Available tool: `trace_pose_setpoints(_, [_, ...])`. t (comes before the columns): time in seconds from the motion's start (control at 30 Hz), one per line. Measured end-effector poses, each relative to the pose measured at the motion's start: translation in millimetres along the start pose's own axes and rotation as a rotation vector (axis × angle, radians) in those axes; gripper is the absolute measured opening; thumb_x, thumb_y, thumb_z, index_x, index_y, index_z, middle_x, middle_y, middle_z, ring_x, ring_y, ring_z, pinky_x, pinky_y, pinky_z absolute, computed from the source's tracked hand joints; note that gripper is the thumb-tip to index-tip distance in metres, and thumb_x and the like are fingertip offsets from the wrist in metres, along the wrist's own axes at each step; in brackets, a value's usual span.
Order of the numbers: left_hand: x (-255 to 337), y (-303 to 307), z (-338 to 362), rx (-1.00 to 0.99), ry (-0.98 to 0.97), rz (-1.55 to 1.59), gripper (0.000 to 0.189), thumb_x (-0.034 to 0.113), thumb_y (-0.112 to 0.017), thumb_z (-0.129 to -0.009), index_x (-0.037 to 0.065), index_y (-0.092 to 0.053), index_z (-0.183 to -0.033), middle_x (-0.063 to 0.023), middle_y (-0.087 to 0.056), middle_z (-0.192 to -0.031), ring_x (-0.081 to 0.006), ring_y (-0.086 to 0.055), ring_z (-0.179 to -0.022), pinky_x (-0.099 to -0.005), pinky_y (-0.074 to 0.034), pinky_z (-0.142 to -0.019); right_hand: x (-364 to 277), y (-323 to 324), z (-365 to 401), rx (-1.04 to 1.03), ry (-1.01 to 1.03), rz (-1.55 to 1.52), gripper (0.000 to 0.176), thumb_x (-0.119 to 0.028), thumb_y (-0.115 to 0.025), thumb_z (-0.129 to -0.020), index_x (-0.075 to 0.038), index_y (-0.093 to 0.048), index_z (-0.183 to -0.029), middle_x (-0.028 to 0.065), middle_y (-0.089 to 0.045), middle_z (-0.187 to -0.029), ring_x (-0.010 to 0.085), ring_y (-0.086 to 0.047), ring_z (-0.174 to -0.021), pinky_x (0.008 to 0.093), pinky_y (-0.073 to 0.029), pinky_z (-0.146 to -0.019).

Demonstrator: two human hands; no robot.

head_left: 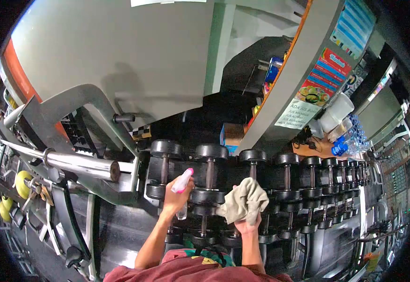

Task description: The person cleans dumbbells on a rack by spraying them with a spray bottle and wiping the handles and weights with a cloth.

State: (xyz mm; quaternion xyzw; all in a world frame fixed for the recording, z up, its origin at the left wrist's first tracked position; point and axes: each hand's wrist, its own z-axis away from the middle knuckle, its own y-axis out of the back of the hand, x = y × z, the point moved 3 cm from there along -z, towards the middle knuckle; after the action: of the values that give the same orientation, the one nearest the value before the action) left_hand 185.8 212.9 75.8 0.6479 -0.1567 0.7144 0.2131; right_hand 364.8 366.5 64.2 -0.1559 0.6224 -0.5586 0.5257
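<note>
My left hand [174, 199] is closed around a clear spray bottle [182, 184] with a pink and white head, held over the left part of the dumbbell rack. In my right hand [248, 225] is a crumpled beige cloth [245, 202], bunched above the fingers and hiding part of them. Behind the cloth stands a black dumbbell [253, 156], its lower end covered from view. Another dumbbell [210, 173] lies between my two hands, and one more dumbbell [164, 164] sits just beyond the bottle hand.
Smaller dumbbells [330, 171] run in two tiers to the right. A weight machine with a chrome bar [78, 162] stands close on the left. Beyond the rack are a grey wall panel [120, 47], a slanted counter post [280, 89] with menus, and water bottles [355, 136].
</note>
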Motion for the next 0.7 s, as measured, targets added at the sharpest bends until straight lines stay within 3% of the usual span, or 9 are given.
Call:
trace_pose_setpoints(0.1, [-1.4, -14.1, -22.8, 0.005, -0.187, 0.025, 0.018, 0.007, -0.063, -0.083, 0.0, -0.063, -0.1, -0.0032, -0.065, -0.084, -0.0087, -0.06, -0.076, -0.0236, -0.049, -0.069, -17.6, 16.7, -9.1, -0.097, 0.03, -0.029, 0.052, -0.041, -0.039, -0.09, -0.013, -0.041, -0.133, 0.0034, -0.043, -0.135, 0.0233, -0.04, -0.126, 0.0445, -0.031, -0.104])
trace_pose_setpoints(0.17, [-2.5, -20.9, -35.5, 0.008, -0.137, 0.023, 0.017, 0.008, -0.062, -0.083, 0.0, -0.064, -0.098, -0.0033, -0.065, -0.08, -0.0087, -0.06, -0.074, -0.0235, -0.048, -0.068, -23.7, 27.4, -13.6, 0.013, 0.007, -0.06, 0.05, -0.04, -0.04, -0.089, -0.014, -0.043, -0.132, 0.0034, -0.043, -0.135, 0.0239, -0.04, -0.126, 0.0457, -0.029, -0.105])
trace_pose_setpoints(0.27, [-16.6, -30.7, -57.9, 0.029, -0.148, -0.155, 0.014, 0.01, -0.06, -0.082, 0.001, -0.065, -0.091, -0.0033, -0.064, -0.075, -0.0062, -0.057, -0.067, -0.0234, -0.046, -0.058, -31.2, 36.0, -26.0, -0.056, 0.05, -0.121, 0.05, -0.04, -0.039, -0.089, -0.014, -0.043, -0.132, 0.0037, -0.044, -0.135, 0.0248, -0.039, -0.126, 0.0466, -0.026, -0.107])
trace_pose_setpoints(0.37, [-9.7, -34.1, -63.5, -0.002, -0.025, -0.284, 0.015, 0.012, -0.06, -0.081, 0.002, -0.065, -0.091, -0.0043, -0.064, -0.074, -0.0065, -0.057, -0.067, -0.0241, -0.046, -0.06, -39.5, 48.5, -39.1, 0.005, 0.074, -0.141, 0.051, -0.041, -0.038, -0.089, -0.015, -0.042, -0.133, 0.0045, -0.043, -0.136, 0.0258, -0.037, -0.128, 0.0478, -0.024, -0.108])
trace_pose_setpoints(0.43, [-15.6, -36.1, -67.5, -0.001, -0.004, -0.286, 0.015, 0.011, -0.06, -0.08, 0.003, -0.065, -0.091, -0.0056, -0.064, -0.075, -0.0081, -0.058, -0.07, -0.0252, -0.047, -0.066, -48.5, 44.6, -44.4, -0.079, 0.068, -0.073, 0.055, -0.043, -0.038, -0.089, -0.016, -0.036, -0.137, 0.0065, -0.04, -0.138, 0.0301, -0.035, -0.129, 0.0546, -0.022, -0.107])
trace_pose_setpoints(0.53, [-15.4, -37.1, -68.2, 0.016, -0.057, -0.321, 0.015, 0.01, -0.059, -0.079, 0.002, -0.065, -0.09, -0.0063, -0.065, -0.077, -0.0106, -0.059, -0.07, -0.0265, -0.047, -0.067, -57.9, 43.3, -54.3, -0.057, 0.075, -0.076, 0.059, -0.046, -0.037, -0.089, -0.015, -0.034, -0.138, 0.0073, -0.038, -0.14, 0.0354, -0.034, -0.128, 0.061, -0.02, -0.106])
trace_pose_setpoints(0.57, [-14.9, -37.1, -67.7, 0.035, -0.067, -0.324, 0.016, 0.012, -0.059, -0.079, 0.002, -0.065, -0.09, -0.0118, -0.066, -0.078, -0.0186, -0.063, -0.075, -0.0299, -0.049, -0.069, -61.8, 39.6, -56.4, -0.059, 0.096, -0.014, 0.056, -0.045, -0.034, -0.091, -0.015, -0.035, -0.138, 0.0135, -0.041, -0.136, 0.0344, -0.039, -0.124, 0.0643, -0.021, -0.103])
trace_pose_setpoints(0.6, [-13.3, -36.2, -67.4, 0.054, -0.079, -0.327, 0.016, 0.013, -0.059, -0.079, 0.003, -0.066, -0.09, -0.0174, -0.066, -0.079, -0.0265, -0.067, -0.079, -0.0333, -0.05, -0.07, -64.0, 37.4, -59.2, -0.023, 0.085, -0.035, 0.056, -0.047, -0.034, -0.091, -0.015, -0.035, -0.138, 0.0118, -0.042, -0.135, 0.0338, -0.041, -0.123, 0.0636, -0.024, -0.102])
trace_pose_setpoints(0.7, [-3.2, -33.5, -64.3, 0.035, -0.076, -0.318, 0.016, 0.014, -0.06, -0.08, 0.003, -0.066, -0.09, -0.0178, -0.066, -0.079, -0.0265, -0.067, -0.079, -0.0332, -0.05, -0.07, -63.0, 33.5, -73.9, 0.008, 0.081, -0.026, 0.059, -0.05, -0.035, -0.091, -0.015, -0.034, -0.138, 0.0085, -0.043, -0.134, 0.033, -0.043, -0.121, 0.0612, -0.028, -0.101])
